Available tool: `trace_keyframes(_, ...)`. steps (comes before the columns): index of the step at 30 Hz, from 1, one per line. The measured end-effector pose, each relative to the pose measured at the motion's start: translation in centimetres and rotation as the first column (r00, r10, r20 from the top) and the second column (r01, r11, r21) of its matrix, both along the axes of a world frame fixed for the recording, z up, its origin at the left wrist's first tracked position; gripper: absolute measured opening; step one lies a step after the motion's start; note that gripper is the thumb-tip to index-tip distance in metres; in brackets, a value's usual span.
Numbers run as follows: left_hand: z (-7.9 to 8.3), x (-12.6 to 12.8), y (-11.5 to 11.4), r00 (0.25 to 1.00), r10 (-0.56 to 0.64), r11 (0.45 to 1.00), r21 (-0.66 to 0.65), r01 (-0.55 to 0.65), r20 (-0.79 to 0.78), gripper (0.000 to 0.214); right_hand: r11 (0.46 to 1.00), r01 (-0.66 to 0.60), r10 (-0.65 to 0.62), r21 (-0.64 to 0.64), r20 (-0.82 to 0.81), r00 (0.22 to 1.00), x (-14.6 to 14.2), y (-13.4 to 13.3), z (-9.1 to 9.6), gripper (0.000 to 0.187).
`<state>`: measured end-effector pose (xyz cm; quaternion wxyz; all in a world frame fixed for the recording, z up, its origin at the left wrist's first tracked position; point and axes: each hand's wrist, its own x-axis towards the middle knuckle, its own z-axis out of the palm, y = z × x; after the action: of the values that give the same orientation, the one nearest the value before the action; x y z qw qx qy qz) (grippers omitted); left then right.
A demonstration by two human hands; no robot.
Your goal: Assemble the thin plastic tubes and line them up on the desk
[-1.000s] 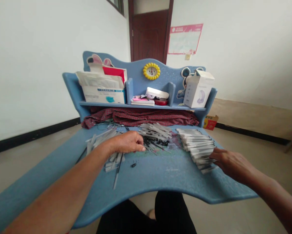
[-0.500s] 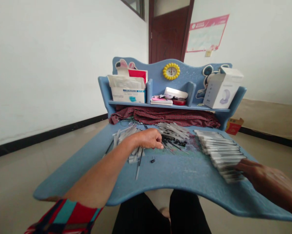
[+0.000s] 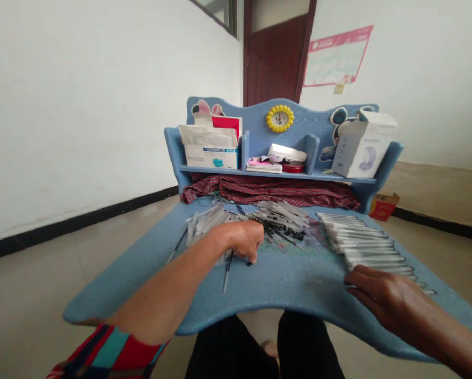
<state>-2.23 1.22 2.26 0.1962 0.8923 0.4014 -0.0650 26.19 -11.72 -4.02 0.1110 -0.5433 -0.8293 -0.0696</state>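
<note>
My left hand (image 3: 247, 240) is closed, its fingertips down at a small black pen cap (image 3: 249, 263) on the blue desk. Beneath that wrist lies a thin black-and-clear pen refill (image 3: 227, 273), partly hidden. To the left spreads a pile of clear pen barrels (image 3: 207, 220). Beyond the hand are more pen parts (image 3: 285, 211) and loose black caps (image 3: 297, 235). My right hand (image 3: 380, 289) has its fingers closed around the left end of a pen at the near end of a row of clear pens (image 3: 362, 239); the hand covers most of that pen.
The blue desk (image 3: 294, 284) has a curved front edge above my knees. A checkered cloth (image 3: 267, 190) lies along its back, below a shelf holding a mask box (image 3: 210, 157), a red tin (image 3: 293, 167) and a white box (image 3: 364, 145). A yellow clock (image 3: 280, 118) hangs above.
My left hand has come down and toward me, onto the black cap. My right hand has moved left along the nearest pens to their left ends. The view has shifted slightly.
</note>
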Motion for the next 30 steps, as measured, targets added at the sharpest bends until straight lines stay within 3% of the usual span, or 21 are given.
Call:
trace_keyframes(4,-0.4,0.0,0.3,0.999,-0.008,1.000,-0.002,0.008,-0.043,0.025,0.985,-0.096,0.098,-0.145,0.007,0.995,-3.5,1.1,1.5,0.025)
trace_keyframes(10,-0.8,0.3,0.2,0.994,-0.030,0.999,-0.048,0.026,-0.100,0.026,0.977,-0.145,0.145,-0.158,-0.013,0.989,-7.0,4.1,2.9,0.017)
trace_keyframes(16,-1.0,0.9,0.0,0.977,-0.132,0.985,0.088,0.149,-0.170,0.026,0.975,-0.133,0.135,-0.177,0.002,0.991,-9.8,6.5,3.5,0.016)
trace_keyframes(18,-1.1,0.6,0.4,0.980,-0.124,0.987,0.085,0.138,-0.155,0.021,0.969,-0.149,0.149,-0.198,-0.015,0.989,-10.5,7.1,3.4,0.016)
trace_keyframes(21,-1.1,-0.1,1.3,1.000,-0.015,0.999,-0.041,0.014,-0.019,0.010,0.960,-0.183,0.174,-0.213,-0.060,0.983,-11.3,7.7,3.2,0.015)
trace_keyframes(24,-1.1,-0.8,2.1,0.974,0.145,0.972,-0.207,-0.109,0.171,0.007,0.957,-0.205,0.190,-0.203,-0.093,0.977,-11.9,8.2,2.9,0.017)
trace_keyframes(30,-1.5,-0.9,2.7,0.846,0.330,0.887,-0.444,-0.126,0.419,0.007,0.977,-0.174,0.149,-0.127,-0.183,0.972,-12.9,9.1,2.2,0.025)
